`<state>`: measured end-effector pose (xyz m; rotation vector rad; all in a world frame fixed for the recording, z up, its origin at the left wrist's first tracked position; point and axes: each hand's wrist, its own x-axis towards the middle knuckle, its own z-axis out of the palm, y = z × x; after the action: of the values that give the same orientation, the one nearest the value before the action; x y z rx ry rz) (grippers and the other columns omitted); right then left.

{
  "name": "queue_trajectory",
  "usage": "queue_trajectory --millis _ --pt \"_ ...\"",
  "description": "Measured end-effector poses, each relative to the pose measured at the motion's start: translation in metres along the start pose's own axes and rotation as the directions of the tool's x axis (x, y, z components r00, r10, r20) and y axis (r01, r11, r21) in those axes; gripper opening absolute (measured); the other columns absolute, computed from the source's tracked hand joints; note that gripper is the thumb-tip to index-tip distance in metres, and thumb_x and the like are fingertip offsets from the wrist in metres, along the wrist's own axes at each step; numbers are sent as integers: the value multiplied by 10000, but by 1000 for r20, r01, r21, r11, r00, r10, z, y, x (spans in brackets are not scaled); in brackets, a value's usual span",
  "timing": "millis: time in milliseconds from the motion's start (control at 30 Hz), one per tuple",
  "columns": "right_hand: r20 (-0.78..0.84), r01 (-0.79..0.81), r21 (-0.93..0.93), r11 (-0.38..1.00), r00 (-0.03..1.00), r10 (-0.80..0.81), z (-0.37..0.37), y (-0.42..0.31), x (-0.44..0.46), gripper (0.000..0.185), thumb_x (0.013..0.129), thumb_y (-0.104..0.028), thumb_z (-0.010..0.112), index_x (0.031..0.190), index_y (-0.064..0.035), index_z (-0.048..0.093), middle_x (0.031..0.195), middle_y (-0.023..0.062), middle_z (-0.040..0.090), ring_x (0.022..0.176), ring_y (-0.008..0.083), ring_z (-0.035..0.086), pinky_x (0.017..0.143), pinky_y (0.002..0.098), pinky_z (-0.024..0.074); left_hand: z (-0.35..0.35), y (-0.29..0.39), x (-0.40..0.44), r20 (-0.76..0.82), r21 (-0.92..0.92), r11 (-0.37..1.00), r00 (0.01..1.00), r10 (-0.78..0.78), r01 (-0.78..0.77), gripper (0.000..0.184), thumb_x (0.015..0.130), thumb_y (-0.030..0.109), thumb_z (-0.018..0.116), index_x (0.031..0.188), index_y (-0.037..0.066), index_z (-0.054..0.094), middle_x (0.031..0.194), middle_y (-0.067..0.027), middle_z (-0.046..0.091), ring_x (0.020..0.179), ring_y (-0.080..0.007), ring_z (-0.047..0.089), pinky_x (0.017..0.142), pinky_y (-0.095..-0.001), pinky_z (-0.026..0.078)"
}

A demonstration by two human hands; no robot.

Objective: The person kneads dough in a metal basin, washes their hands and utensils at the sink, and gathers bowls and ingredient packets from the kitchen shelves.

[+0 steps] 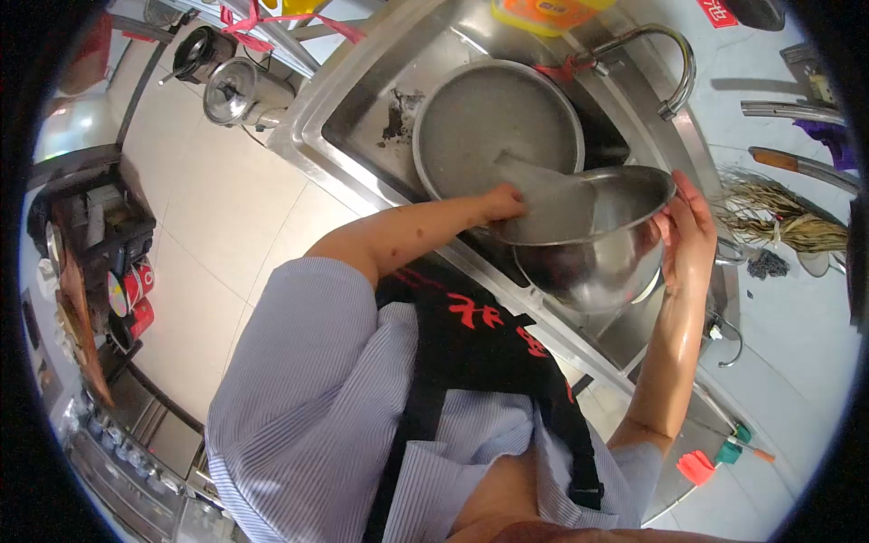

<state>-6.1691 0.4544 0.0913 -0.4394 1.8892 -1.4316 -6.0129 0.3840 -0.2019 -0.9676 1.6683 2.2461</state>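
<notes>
A shiny metal mixing bowl [584, 267] is tilted toward the left over the sink divider. Cloudy water [539, 181] streams from it into a wide metal basin [421, 149], which stands in the sink and is full of greyish water. My left hand [507, 202] is closed at the bowl's left rim, its fingertips partly hidden. On the far right rim, my right hand [686, 222] grips the same bowl, with fingers over the edge and palm along the outer side.
The steel sink [362, 118] has a curved faucet [683, 77] at its back right. A yellow container [548, 14] stands behind the basin. Dried stalk bundles [769, 213] and red and green brushes [697, 466] lie on the right. A metal pot [237, 93] stands at upper left.
</notes>
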Motion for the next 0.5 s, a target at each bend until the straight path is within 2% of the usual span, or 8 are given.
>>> queue_trajectory --millis 100,200,333,500 --pt "22 -22 -16 1000 999 22 20 -10 8 332 830 39 455 1160 56 494 937 90 574 757 123 580 663 207 499 1 -9 3 84 -122 992 996 -19 29 260 733 174 623 895 -29 637 728 -81 586 621 -154 527 544 -322 425" --pt "46 -41 8 999 998 41 35 -17 16 332 828 31 476 1159 49 498 983 98 564 773 126 582 703 208 499 -1 -12 2 80 -186 982 997 4 11 288 744 208 638 914 -25 640 709 -61 589 593 -139 517 536 -313 415" --pt "100 -55 -19 998 993 57 61 -31 15 335 833 20 481 1167 36 494 1045 110 551 828 139 575 750 216 489 -11 12 -28 200 -190 982 979 36 2 317 759 241 635 931 -25 637 746 -53 600 627 -134 523 548 -311 413" --pt "198 -49 -33 998 979 54 79 -41 7 347 835 16 467 1182 24 476 1064 96 526 892 153 559 782 239 479 7 8 -32 270 -55 997 961 63 -50 310 753 234 631 917 -29 634 757 -77 603 645 -159 534 561 -324 420"
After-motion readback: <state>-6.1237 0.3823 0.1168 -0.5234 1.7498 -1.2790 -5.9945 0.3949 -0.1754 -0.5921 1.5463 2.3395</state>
